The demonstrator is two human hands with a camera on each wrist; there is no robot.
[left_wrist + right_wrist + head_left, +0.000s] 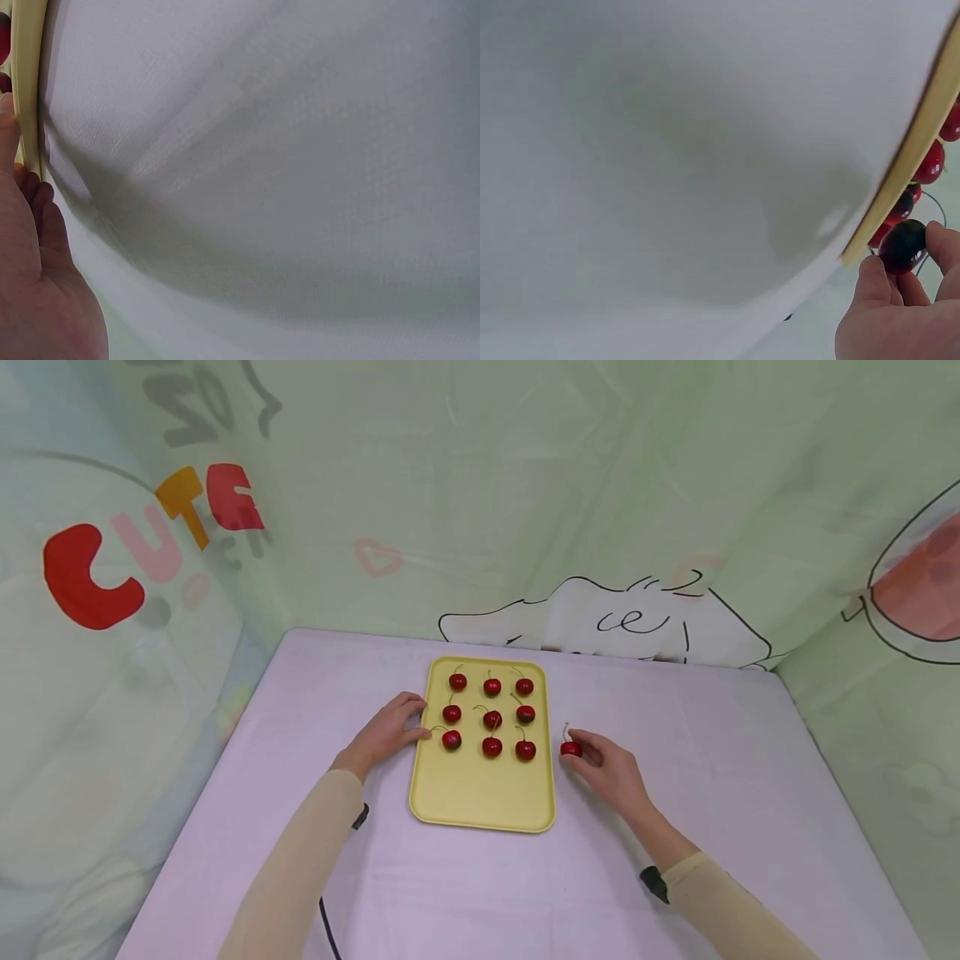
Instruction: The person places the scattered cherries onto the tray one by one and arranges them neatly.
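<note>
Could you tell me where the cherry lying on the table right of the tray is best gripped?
Probably pinch the cherry by its round body from the right, as the right hand does; the tray rim blocks its left, and the stem looks thin.

Glossy cherries (492, 720), matt tray (480, 793) (plastic-looking), cloth table cover (720, 793).

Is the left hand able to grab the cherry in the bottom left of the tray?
Probably yes. The left hand rests at the tray edge, its fingers right beside that cherry, and nothing lies between them.
</note>
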